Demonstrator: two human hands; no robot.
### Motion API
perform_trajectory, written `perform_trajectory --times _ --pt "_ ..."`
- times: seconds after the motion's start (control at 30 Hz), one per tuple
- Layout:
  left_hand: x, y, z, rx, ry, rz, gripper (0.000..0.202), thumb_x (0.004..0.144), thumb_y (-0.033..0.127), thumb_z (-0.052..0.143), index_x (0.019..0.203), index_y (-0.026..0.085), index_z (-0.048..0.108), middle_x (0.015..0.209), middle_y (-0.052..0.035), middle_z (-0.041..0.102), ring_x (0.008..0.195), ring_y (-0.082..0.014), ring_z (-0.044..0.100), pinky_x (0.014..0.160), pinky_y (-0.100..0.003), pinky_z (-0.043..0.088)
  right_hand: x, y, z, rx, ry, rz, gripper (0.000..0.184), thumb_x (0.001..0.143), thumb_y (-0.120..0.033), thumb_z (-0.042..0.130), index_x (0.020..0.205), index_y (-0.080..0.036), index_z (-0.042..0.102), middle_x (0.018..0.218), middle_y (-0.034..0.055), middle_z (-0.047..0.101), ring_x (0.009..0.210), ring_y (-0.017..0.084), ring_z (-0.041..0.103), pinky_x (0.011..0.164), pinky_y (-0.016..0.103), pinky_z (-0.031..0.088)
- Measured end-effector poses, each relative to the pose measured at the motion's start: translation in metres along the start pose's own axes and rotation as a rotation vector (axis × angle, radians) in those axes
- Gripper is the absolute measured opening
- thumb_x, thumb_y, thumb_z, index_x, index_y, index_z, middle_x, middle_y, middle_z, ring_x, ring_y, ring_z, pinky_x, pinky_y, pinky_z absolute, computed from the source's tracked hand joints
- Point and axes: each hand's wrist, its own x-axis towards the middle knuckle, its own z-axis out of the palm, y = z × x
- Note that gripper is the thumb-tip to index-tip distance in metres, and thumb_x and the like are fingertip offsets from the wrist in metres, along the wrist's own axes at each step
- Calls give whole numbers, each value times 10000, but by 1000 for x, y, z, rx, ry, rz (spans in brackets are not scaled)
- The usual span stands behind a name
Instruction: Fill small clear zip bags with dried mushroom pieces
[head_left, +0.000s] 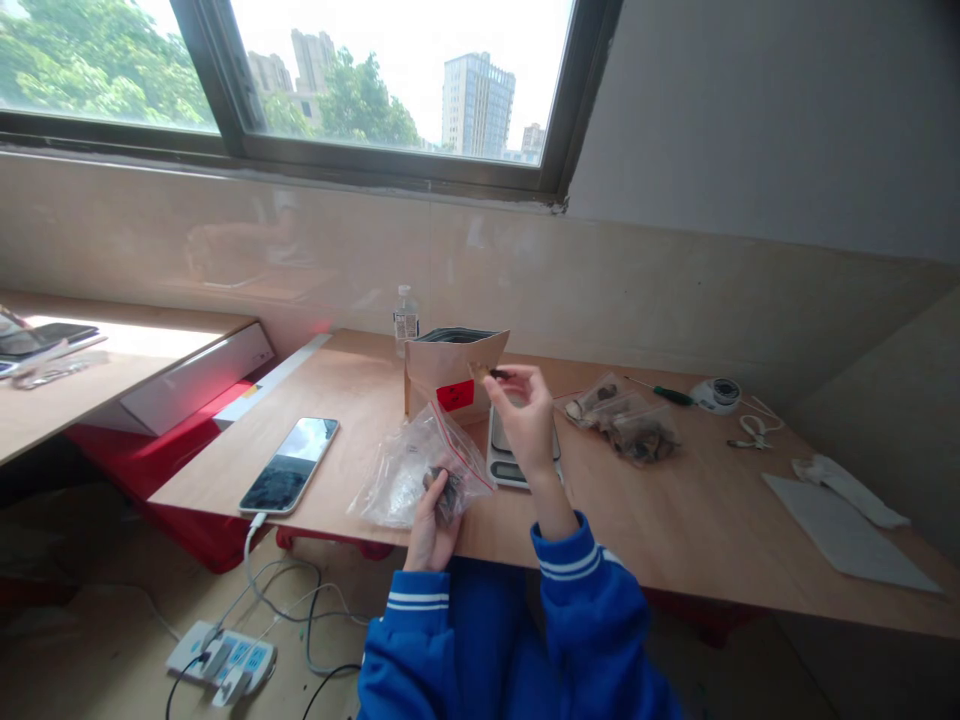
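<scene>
My left hand (433,530) is closed on a clear zip bag (397,480) with a red seal line. Several dark, dried-looking pieces lie inside the bag under my fingers. Raised above the table, my right hand (531,415) pinches a small brown and tan piece (484,373), whose exact kind I cannot make out. Just behind that piece stands an open kraft paper pouch (424,375) with a red label and a silvery lining. A white digital scale (506,472) sits flat beneath my right hand, partly hidden by it.
Clear bags of dark pieces (637,435) lie right of the scale, near a green-handled screwdriver (671,396) and a white dome camera (716,396). A phone (292,465) charges on the left. Behind the pouch stands a bottle (405,318). A power strip (221,660) is on the floor.
</scene>
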Motion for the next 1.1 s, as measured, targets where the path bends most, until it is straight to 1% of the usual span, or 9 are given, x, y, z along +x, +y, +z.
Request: perform_trajectory --times 0.2,0.37,0.5,0.63,0.77,0.87,0.97,1.03,1.1 --pt "2 1 0 -6 20 -13 255 843 121 562 1068 187 661 992 -31 731 844 -133 693 724 -205 549 66 1 41 -164 -85 -378 117 847 -283 569 926 -198 579 958 48 653 897 165 600 830 296 474" --pt "-2 3 4 -14 52 -45 234 860 105 533 1040 172 666 935 -33 739 805 -130 697 687 -205 556 66 27 53 -401 -316 -389 241 938 -268 403 852 -201 617 851 53 682 885 199 598 898 358 427" --pt "-2 4 3 -9 39 -43 225 859 110 538 1034 170 666 942 -37 737 809 -133 697 674 -204 559 51 18 40 -368 -328 -432 246 932 -251 394 981 -213 631 1091 68 653 1109 198 535 1017 375 363" --pt "3 1 0 21 28 -26 240 833 103 569 1046 168 659 932 -42 734 759 -127 695 674 -207 560 7 12 14 -198 -136 -153 217 873 -217 424 921 -199 635 993 69 662 980 197 597 909 367 458" --pt "4 -4 -3 96 -46 -2 264 770 125 654 1032 162 658 976 -51 722 796 -139 690 736 -228 550 -55 25 -14 36 -246 329 186 831 -280 495 859 -182 651 828 53 683 737 182 647 699 317 531" --pt "1 -8 -4 261 -171 39 313 737 250 716 1030 156 660 1014 -73 711 896 -182 674 816 -271 523 -86 36 -27 102 -160 430 220 807 -369 567 890 -182 647 864 62 692 796 197 656 738 320 536" --pt "-1 -8 -3 484 -199 124 392 731 440 691 970 130 677 939 -92 716 880 -213 663 781 -277 511 -95 42 -36 123 -118 526 304 759 -468 622 890 -193 618 820 56 684 688 199 647 591 299 543" --pt "-3 -6 -1 584 -203 158 445 731 519 651 941 129 684 897 -96 713 873 -232 654 745 -280 506 -95 43 -40 149 -155 579 351 734 -495 648 917 -198 610 824 51 683 639 193 640 518 283 531" --pt "-4 -5 2 639 -217 218 433 742 529 629 949 153 687 929 -91 703 949 -243 630 790 -279 490 -95 44 -43 159 -239 555 373 719 -467 680 968 -195 631 948 66 686 749 207 663 616 300 559"
